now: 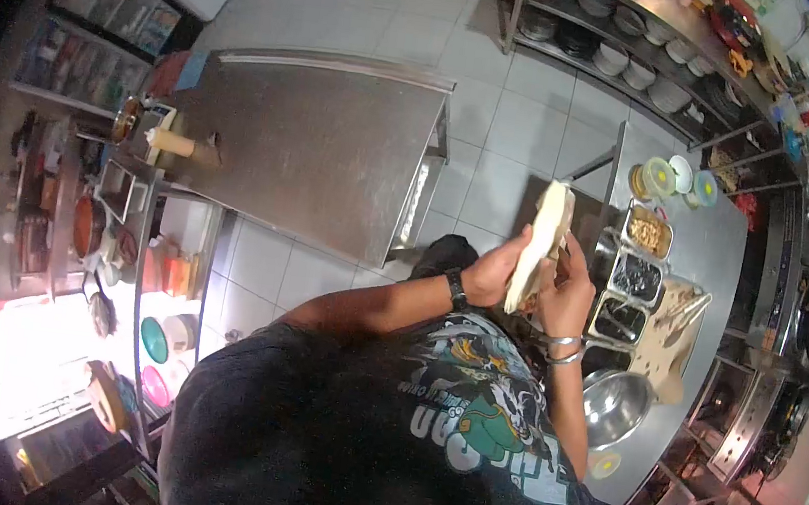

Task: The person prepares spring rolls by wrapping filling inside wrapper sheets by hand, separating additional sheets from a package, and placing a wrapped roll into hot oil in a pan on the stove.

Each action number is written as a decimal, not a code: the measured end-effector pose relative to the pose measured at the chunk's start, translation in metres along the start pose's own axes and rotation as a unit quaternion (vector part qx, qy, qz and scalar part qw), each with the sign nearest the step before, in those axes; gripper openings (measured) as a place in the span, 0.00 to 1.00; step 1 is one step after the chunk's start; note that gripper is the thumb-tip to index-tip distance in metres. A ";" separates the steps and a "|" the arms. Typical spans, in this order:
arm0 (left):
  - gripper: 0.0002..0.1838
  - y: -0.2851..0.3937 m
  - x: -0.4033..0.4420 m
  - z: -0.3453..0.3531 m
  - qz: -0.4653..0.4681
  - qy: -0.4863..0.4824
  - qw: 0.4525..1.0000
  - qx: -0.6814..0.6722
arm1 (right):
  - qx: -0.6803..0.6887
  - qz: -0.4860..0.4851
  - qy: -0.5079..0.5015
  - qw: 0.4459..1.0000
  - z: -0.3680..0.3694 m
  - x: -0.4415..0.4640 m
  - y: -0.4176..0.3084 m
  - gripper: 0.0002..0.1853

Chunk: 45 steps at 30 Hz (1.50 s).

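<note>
Both my hands hold a pale, cream-coloured long piece (544, 234) up in front of my chest. It is narrow and slightly curved, perhaps dough or flatbread; its exact kind I cannot make out. My left hand (494, 271), with a dark watch on the wrist, grips its left side near the lower half. On the other side my right hand (567, 293) closes around it, metal bangles on that wrist. The fingers partly hide the lower end. To the right stand metal pans, one with light-brown chopped food (648, 230) and one with dark contents (635, 276).
A steel counter (711, 277) on my right carries a large metal bowl (614, 408), tongs (687, 310) on a brown board, and lidded tubs (660, 177). Ahead left is a steel table (317, 143) with a squeeze bottle (170, 141). Shelves of stacked bowls (611, 57) stand at the back.
</note>
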<state>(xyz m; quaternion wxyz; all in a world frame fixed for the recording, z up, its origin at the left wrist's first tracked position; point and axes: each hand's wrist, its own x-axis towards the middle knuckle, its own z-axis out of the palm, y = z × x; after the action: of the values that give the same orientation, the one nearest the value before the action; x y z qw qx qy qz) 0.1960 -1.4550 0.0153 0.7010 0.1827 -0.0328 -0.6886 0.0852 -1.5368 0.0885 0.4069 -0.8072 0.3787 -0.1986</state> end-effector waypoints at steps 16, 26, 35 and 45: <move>0.27 0.230 0.217 -0.031 0.101 0.062 0.991 -0.056 | 0.049 -0.051 -0.049 0.996 0.059 0.333 -0.018 0.18; 0.21 0.356 0.318 -0.056 0.213 0.115 0.966 -0.093 | 0.028 -0.103 -0.121 0.987 0.100 0.524 -0.055 0.31; 0.06 0.474 0.420 -0.078 0.305 0.177 0.934 -0.063 | 0.077 -0.124 -0.255 0.956 0.139 0.713 -0.070 0.31; 0.21 0.591 0.499 -0.060 0.321 0.387 0.862 0.063 | 0.179 -0.088 -0.418 0.886 0.175 0.889 -0.085 0.29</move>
<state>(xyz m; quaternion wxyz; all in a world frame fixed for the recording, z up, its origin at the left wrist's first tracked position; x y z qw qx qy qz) 0.8024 -1.9392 0.0350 0.8266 0.4576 0.1407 -0.2959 0.7973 -2.1027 0.0649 0.6459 -0.7590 0.0586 0.0576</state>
